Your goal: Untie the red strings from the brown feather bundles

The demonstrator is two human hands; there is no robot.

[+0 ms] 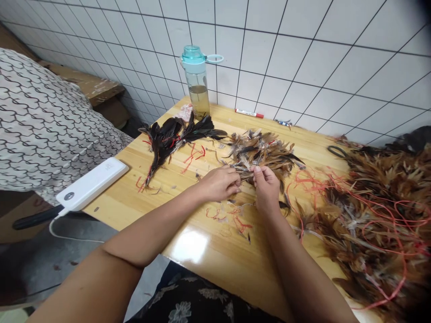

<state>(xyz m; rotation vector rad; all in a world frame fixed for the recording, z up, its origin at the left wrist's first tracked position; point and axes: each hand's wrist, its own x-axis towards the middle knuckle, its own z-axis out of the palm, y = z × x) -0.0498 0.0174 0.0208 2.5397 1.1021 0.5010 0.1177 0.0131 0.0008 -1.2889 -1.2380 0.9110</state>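
Observation:
A loose heap of brown and grey feathers (pixel 264 150) lies on the wooden table in front of me. At its near left edge is my left hand (pixel 220 184), closed with the fingers curled under; what it grips, if anything, is hidden. My right hand (pixel 268 186) is closed too, thumb and forefinger pinching a feather by its thin end at the heap's near side. Just below the hands, short bits of red string (pixel 240 223) are scattered. Farther left rest bundles of black feathers (pixel 164 139), with red ties among them.
A large mass of brown feathers (pixel 377 193) tangled with red string (pixel 387 211) covers the table's right side. At the back stand a water bottle (pixel 198 89) and a red-and-white marker (pixel 249 113). A white power bank (pixel 92 183) with a cable sits at the left edge.

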